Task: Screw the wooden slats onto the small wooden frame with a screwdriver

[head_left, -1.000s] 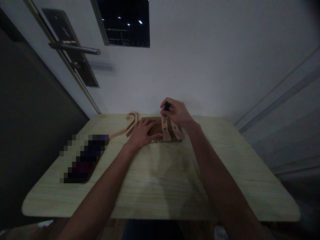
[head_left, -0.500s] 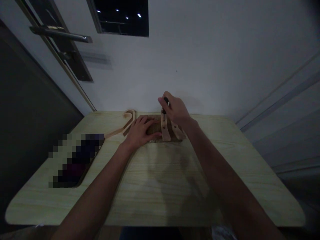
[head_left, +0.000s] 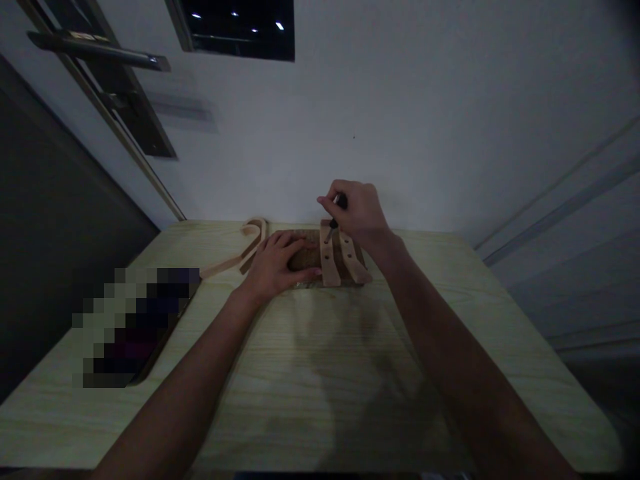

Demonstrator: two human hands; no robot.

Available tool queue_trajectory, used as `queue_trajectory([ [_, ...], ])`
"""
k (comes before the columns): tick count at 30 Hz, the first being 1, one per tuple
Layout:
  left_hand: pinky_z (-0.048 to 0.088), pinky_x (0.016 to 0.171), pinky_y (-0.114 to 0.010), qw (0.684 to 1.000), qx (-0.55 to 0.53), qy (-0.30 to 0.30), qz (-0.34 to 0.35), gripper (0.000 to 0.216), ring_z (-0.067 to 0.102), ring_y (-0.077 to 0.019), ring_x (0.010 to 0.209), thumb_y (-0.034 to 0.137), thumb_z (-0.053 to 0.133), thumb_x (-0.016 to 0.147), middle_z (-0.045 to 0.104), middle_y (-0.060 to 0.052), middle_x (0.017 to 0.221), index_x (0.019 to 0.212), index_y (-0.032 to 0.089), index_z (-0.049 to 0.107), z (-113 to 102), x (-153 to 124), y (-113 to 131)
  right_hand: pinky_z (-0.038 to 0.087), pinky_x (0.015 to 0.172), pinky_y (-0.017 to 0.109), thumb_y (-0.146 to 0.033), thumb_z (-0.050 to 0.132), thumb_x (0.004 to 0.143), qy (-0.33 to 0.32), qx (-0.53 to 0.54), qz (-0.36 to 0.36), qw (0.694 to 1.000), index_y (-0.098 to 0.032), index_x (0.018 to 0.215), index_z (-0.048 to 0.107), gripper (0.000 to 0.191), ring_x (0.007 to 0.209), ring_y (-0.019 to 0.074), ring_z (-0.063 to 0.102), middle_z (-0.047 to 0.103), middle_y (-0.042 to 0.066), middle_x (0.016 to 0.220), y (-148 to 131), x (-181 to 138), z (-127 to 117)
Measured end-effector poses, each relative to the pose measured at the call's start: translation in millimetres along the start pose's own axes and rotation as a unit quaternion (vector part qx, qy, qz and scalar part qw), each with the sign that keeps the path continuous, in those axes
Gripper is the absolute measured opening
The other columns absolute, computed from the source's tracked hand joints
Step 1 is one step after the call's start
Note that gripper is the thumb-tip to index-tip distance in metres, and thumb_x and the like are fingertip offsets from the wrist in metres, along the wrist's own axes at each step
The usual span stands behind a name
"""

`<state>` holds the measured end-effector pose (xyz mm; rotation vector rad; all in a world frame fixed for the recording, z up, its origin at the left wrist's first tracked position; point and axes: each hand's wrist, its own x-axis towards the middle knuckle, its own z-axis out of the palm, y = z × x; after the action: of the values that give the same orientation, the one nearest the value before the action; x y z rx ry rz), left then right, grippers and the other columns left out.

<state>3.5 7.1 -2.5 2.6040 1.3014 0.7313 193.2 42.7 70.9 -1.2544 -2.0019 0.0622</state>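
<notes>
My right hand (head_left: 357,210) is closed around the black handle of a screwdriver (head_left: 334,223), whose metal shaft slants down to the upper hole of a pale wooden strip (head_left: 329,267). That strip lies across a brown wooden board (head_left: 305,259) near the table's back edge. To its right, a second pale wooden piece (head_left: 354,261) with two holes sits on the same board. My left hand (head_left: 275,261) rests with spread fingers on the board's left part, its thumb touching or close to the first strip. Just beyond the left hand lies a hook-shaped wooden piece (head_left: 255,233).
A flat, pixelated dark object (head_left: 150,327) lies on the left of the pale wooden table (head_left: 280,380). Behind the table stands a white door (head_left: 425,120) with a metal lever handle (head_left: 100,52) and a dark window (head_left: 235,27).
My right hand has shifted slightly right, and the screwdriver now leans more, uncovering the strip's upper hole area. My left hand stays on the board. The camera view has shifted a little.
</notes>
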Motion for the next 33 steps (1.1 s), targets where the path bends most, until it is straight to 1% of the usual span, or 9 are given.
queue_trajectory([
  [7, 0.033, 0.103, -0.050, 1.000, 0.000, 0.007, 0.006, 0.059, 0.041, -0.0292, 0.119, 0.068, 0.053, 0.077, 0.053, -0.005, 0.124, 0.120, 0.028, 0.057, 0, 0, 0, 0.037, 0.069, 0.027, -0.039, 0.057, 0.083, -0.053, 0.039, -0.019, 0.998, -0.018, 0.087, 0.061, 0.022, 0.070, 0.0140, 0.054, 0.063, 0.003, 0.079, -4, -5, 0],
  [11, 0.033, 0.103, -0.051, 1.000, 0.002, 0.011, 0.006, 0.060, 0.042, -0.0299, 0.118, 0.069, 0.051, 0.077, 0.053, -0.005, 0.124, 0.120, 0.027, 0.058, 1, -1, 0, 0.039, 0.071, 0.029, -0.035, 0.059, 0.082, -0.032, 0.002, 0.017, 0.999, -0.016, 0.090, 0.060, 0.020, 0.073, 0.0166, 0.056, 0.064, 0.006, 0.082, -1, -14, 6],
  [14, 0.034, 0.102, -0.052, 1.000, 0.007, 0.012, 0.002, 0.060, 0.042, -0.0304, 0.118, 0.069, 0.052, 0.076, 0.052, -0.006, 0.124, 0.120, 0.028, 0.057, 1, -1, -1, 0.040, 0.071, 0.031, -0.040, 0.060, 0.081, -0.012, -0.023, 0.031, 0.999, -0.015, 0.083, 0.059, 0.025, 0.073, 0.0184, 0.056, 0.063, 0.008, 0.079, 2, -18, 12],
  [18, 0.035, 0.101, -0.052, 1.000, 0.007, 0.004, -0.002, 0.059, 0.042, -0.0304, 0.117, 0.068, 0.052, 0.076, 0.053, -0.005, 0.124, 0.118, 0.028, 0.058, 0, -1, 0, 0.041, 0.065, 0.029, -0.048, 0.043, 0.090, 0.011, 0.048, 0.061, 0.997, -0.017, 0.084, 0.057, 0.035, 0.065, 0.0158, 0.055, 0.060, 0.005, 0.072, 4, -16, 14],
  [21, 0.035, 0.101, -0.051, 1.000, 0.004, 0.001, -0.001, 0.059, 0.043, -0.0297, 0.116, 0.068, 0.053, 0.076, 0.053, -0.005, 0.123, 0.118, 0.028, 0.058, 0, 0, 0, 0.042, 0.064, 0.028, -0.044, 0.030, 0.095, 0.024, 0.079, 0.080, 0.993, -0.017, 0.093, 0.056, 0.037, 0.066, 0.0150, 0.057, 0.060, 0.004, 0.072, 5, -10, 9],
  [25, 0.033, 0.102, -0.052, 1.000, 0.006, 0.005, -0.004, 0.058, 0.042, -0.0302, 0.118, 0.067, 0.053, 0.076, 0.053, -0.006, 0.125, 0.119, 0.028, 0.058, 0, -1, 0, 0.042, 0.071, 0.031, -0.033, 0.041, 0.091, -0.002, -0.060, 0.058, 0.996, -0.015, 0.096, 0.059, 0.026, 0.080, 0.0201, 0.059, 0.064, 0.011, 0.086, 5, -4, 6],
  [27, 0.032, 0.103, -0.052, 1.000, 0.008, 0.003, -0.004, 0.059, 0.042, -0.0307, 0.119, 0.067, 0.054, 0.076, 0.052, -0.006, 0.126, 0.120, 0.028, 0.057, 0, -1, 0, 0.043, 0.073, 0.033, -0.040, 0.049, 0.087, -0.031, -0.145, 0.056, 0.987, -0.014, 0.093, 0.062, 0.030, 0.085, 0.0228, 0.059, 0.065, 0.014, 0.091, 3, -4, 8],
  [30, 0.033, 0.102, -0.053, 1.000, 0.010, 0.002, -0.005, 0.062, 0.042, -0.0308, 0.120, 0.067, 0.053, 0.077, 0.051, -0.006, 0.130, 0.125, 0.028, 0.053, 0, -1, 1, 0.045, 0.070, 0.033, -0.055, 0.057, 0.079, -0.086, -0.221, 0.066, 0.969, -0.016, 0.087, 0.066, 0.041, 0.082, 0.0241, 0.061, 0.067, 0.013, 0.086, -3, -5, 11],
  [33, 0.032, 0.103, -0.053, 1.000, 0.016, 0.006, -0.007, 0.066, 0.042, -0.0306, 0.122, 0.067, 0.054, 0.076, 0.051, -0.006, 0.132, 0.129, 0.028, 0.049, 1, -2, 0, 0.045, 0.066, 0.035, -0.047, 0.063, 0.077, -0.119, -0.258, 0.076, 0.956, -0.016, 0.087, 0.069, 0.033, 0.079, 0.0256, 0.063, 0.068, 0.015, 0.084, -10, -3, 14],
])
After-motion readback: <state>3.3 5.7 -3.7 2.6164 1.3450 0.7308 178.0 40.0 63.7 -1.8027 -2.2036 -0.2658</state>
